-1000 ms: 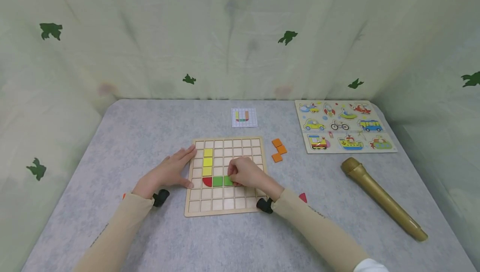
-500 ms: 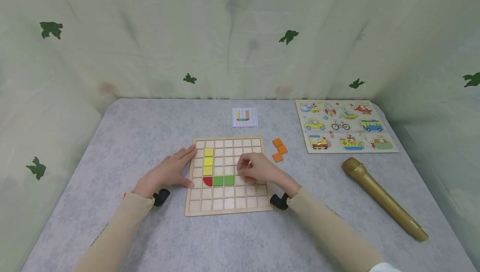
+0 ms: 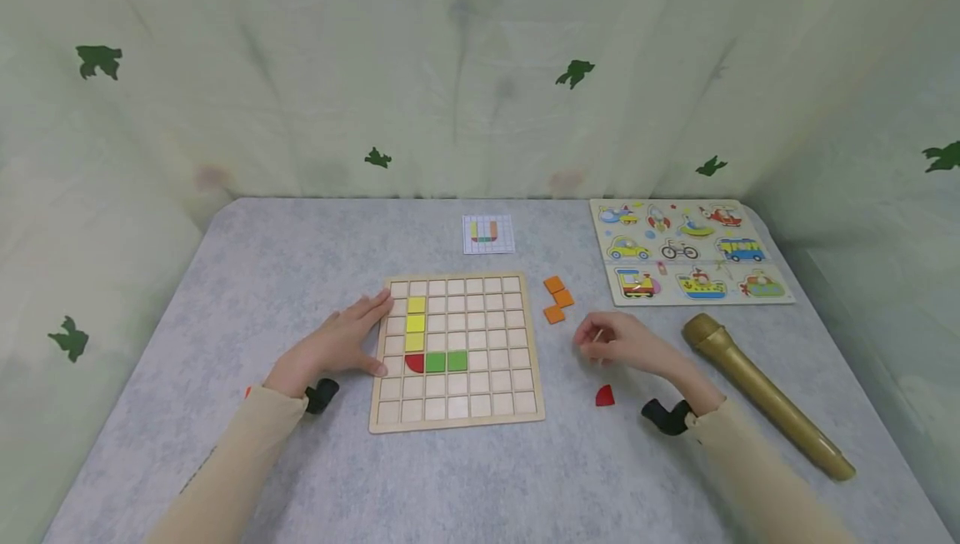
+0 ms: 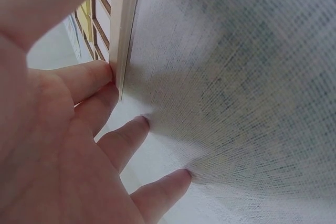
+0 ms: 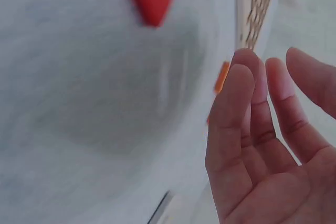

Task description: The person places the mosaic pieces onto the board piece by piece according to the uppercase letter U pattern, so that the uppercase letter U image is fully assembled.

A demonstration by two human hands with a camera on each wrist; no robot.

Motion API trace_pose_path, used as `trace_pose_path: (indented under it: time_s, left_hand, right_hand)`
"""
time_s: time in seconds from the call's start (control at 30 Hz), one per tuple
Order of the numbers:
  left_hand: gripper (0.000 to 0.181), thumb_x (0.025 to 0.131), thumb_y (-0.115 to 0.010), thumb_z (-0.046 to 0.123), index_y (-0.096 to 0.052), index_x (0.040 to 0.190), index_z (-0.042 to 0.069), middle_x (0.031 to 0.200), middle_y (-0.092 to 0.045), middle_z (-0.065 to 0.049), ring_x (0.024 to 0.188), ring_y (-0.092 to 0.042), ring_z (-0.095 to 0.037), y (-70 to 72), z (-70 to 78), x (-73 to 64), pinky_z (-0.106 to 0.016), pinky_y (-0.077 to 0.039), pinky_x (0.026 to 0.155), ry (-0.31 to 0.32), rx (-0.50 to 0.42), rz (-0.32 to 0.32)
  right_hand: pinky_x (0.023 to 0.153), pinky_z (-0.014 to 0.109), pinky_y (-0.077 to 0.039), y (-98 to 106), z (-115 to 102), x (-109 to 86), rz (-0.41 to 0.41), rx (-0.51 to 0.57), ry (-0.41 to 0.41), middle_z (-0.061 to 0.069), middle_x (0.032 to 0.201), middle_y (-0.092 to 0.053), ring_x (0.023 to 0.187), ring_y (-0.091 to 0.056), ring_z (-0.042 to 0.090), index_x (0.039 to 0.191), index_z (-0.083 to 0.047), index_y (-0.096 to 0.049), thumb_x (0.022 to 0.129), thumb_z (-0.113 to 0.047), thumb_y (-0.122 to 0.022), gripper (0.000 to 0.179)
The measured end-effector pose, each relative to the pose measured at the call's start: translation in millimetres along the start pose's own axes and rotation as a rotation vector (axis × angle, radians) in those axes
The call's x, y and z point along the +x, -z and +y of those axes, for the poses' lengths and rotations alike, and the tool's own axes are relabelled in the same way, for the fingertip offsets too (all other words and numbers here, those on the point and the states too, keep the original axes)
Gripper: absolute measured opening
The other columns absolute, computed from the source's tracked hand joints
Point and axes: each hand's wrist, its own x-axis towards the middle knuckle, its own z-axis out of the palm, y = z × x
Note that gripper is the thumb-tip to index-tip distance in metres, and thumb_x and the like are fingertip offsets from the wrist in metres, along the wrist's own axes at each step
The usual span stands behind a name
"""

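Note:
My left hand (image 3: 330,347) rests at the left edge of a wooden grid board (image 3: 480,406); in the left wrist view its thumb and fingertips touch the frame and the table. On the board lie a column of yellow square tiles (image 3: 416,323), a red quarter-circle tile (image 3: 417,364) below them, and two green square tiles (image 3: 446,361) in a row to its right. My right hand (image 3: 633,346) hovers over the table right of the board, fingers loosely bent, nothing between them. Just below it lies another red quarter-circle tile (image 3: 605,396).
Three orange square tiles (image 3: 562,298) lie right of the board. A pattern card (image 3: 488,235) with a U shape lies behind it. At the right are a vehicle puzzle board (image 3: 690,252) and a gold microphone (image 3: 765,398). A sliver of orange shows by the left wrist.
My right hand has let go of the second green tile on the board and moved right, off the board, uncovering the loose red tile. The left hand stays in place.

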Motion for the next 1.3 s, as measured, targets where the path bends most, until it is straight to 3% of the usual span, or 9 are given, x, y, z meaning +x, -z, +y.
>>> trace_pose_path:
  time_s: [0.2,0.4,0.7,0.93,1.3]
  left_hand:
    - [0.105,0.075,-0.081,0.032,-0.018,0.152,-0.002,0.158,-0.008,-0.017,0.141,-0.008,-0.044,-0.2,-0.2,0.6,-0.068,-0.010,0.105,0.000,0.011,-0.002]
    - [0.104,0.076,-0.081,0.031,-0.017,0.152,-0.002,0.158,-0.008,-0.017,0.141,-0.008,-0.044,0.0,-0.1,0.2,-0.068,-0.009,0.105,0.005,0.006,-0.004]
    - [0.104,0.076,-0.081,0.031,-0.018,0.152,-0.001,0.158,-0.008,-0.017,0.141,-0.008,-0.044,0.2,0.0,-0.8,-0.068,-0.009,0.105,-0.001,0.004,0.000]
    - [0.105,0.076,-0.081,0.033,-0.017,0.152,-0.001,0.158,-0.008,-0.017,0.141,-0.007,-0.044,0.1,0.0,-0.6,-0.068,-0.009,0.105,0.003,0.000,-0.005]
    - [0.104,0.075,-0.081,0.033,-0.018,0.152,-0.001,0.158,-0.009,-0.017,0.141,-0.008,-0.044,-1.1,-1.7,0.9,-0.068,-0.010,0.105,0.004,0.013,0.000]
  right_hand:
    - [0.072,0.028,-0.049,7,17,-28.1,-0.097,-0.024,0.045,0.004,0.088,-0.062,0.079,-0.056,0.018,0.098,-0.001,-0.065,0.087,-0.002,-0.065,0.011]
    - [0.073,0.027,-0.047,-2,23,-37.9,-0.175,-0.021,0.024,0.004,0.088,-0.062,0.081,-0.055,0.018,0.097,-0.004,-0.065,0.083,0.002,-0.066,0.015]
    - [0.064,0.025,-0.043,-16,22,-36.8,-0.110,-0.149,0.047,-0.001,0.080,-0.053,0.075,-0.050,0.016,0.087,-0.012,-0.064,0.074,0.010,-0.070,0.026]
    - [0.062,0.025,-0.041,-16,23,-33.9,-0.120,-0.147,0.033,-0.003,0.074,-0.051,0.070,-0.048,0.012,0.083,-0.013,-0.062,0.073,0.008,-0.071,0.025]
    - [0.061,0.024,-0.041,-17,10,-13.0,-0.144,-0.067,0.074,-0.003,0.074,-0.053,0.067,-0.049,0.012,0.084,-0.008,-0.060,0.083,0.002,-0.066,0.012]
